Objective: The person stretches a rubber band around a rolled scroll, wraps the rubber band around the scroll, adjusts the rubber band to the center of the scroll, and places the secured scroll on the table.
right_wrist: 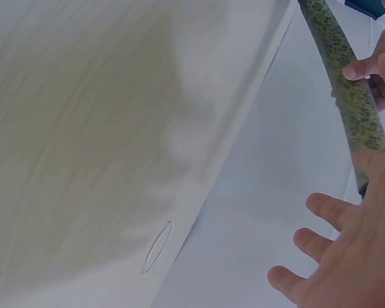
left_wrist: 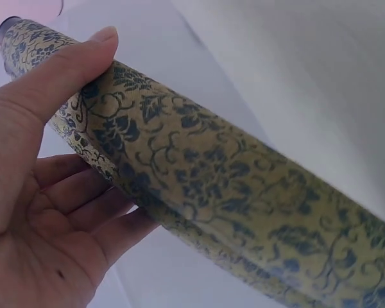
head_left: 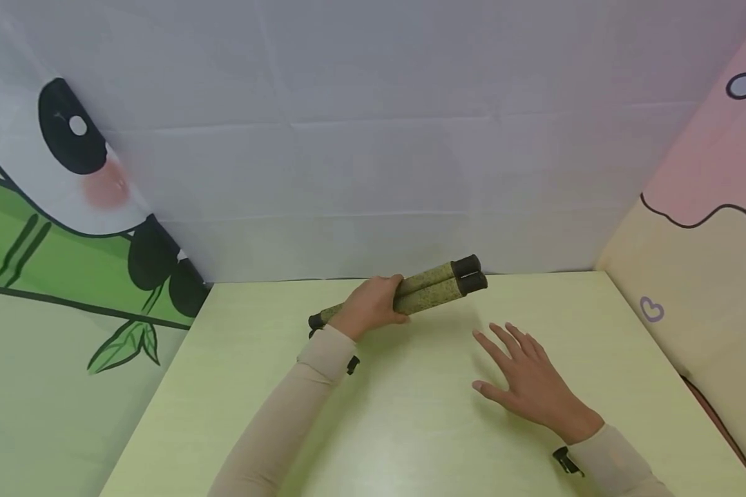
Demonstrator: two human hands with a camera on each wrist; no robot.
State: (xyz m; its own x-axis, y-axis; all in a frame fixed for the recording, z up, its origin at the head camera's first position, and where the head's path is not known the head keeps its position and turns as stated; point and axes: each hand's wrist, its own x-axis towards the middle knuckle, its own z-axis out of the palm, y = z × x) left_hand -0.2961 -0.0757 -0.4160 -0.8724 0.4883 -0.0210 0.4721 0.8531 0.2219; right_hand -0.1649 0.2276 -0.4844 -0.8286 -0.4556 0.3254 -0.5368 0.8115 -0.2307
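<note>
A rolled scroll [head_left: 436, 297] shows as two parallel rolls in yellow-green cloth with black ends. Dark blue flowers and vines pattern its cloth [left_wrist: 212, 167], seen close in the left wrist view. My left hand [head_left: 369, 307] grips the scroll toward its left part, thumb on the upper side and fingers beneath. The scroll slants up to the right, held over the far part of the table. My right hand [head_left: 531, 383] is apart from it, over the right side of the table, fingers spread and holding nothing.
The pale yellow-green table [head_left: 398, 421] meets a white cloth backdrop [head_left: 373, 166] at its far edge. A printed panel [head_left: 50, 235] with a cartoon eye and leaves stands at left. At right is a pink and cream panel [head_left: 690, 276] with a small heart.
</note>
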